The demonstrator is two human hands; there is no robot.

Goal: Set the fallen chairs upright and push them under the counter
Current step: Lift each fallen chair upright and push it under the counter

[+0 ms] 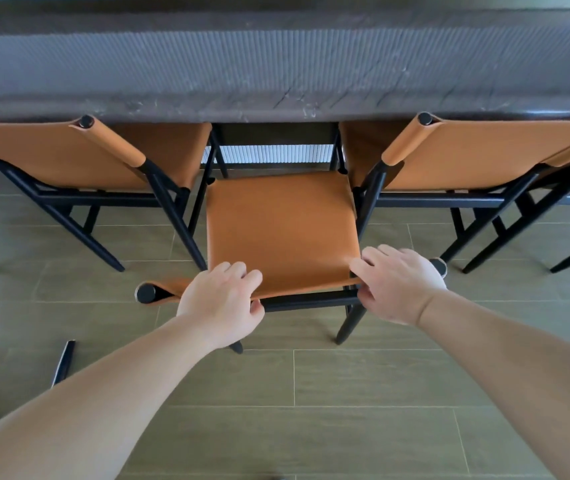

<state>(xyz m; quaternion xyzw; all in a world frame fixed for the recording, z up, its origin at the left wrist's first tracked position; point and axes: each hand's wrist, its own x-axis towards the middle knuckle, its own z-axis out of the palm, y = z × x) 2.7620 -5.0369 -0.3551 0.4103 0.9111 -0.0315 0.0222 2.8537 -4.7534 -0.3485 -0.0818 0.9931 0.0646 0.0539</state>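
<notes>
- The top edge of an orange leather-backed chair with a black metal frame (281, 226) is held at both ends: the fingers (242, 271) of the left hand (221, 299) are curled over the backrest edge with the thumb beneath, and the right hand (397, 282) is wrapped round it near the round black post cap.
- The chair is seen upright, its front tucked just beneath the dark, rough-grained wooden table (276, 71), between two matching orange chairs (69, 157) already pushed in.
- The frame is judged stiff and moderately light; the leather sling is soft and would give, so the rigid crossbar and posts are the better hold.
- A smooth slide over the grey-green floor tiles (363, 393) is expected.
- Black legs of another chair (63, 362) are glimpsed at lower left.
</notes>
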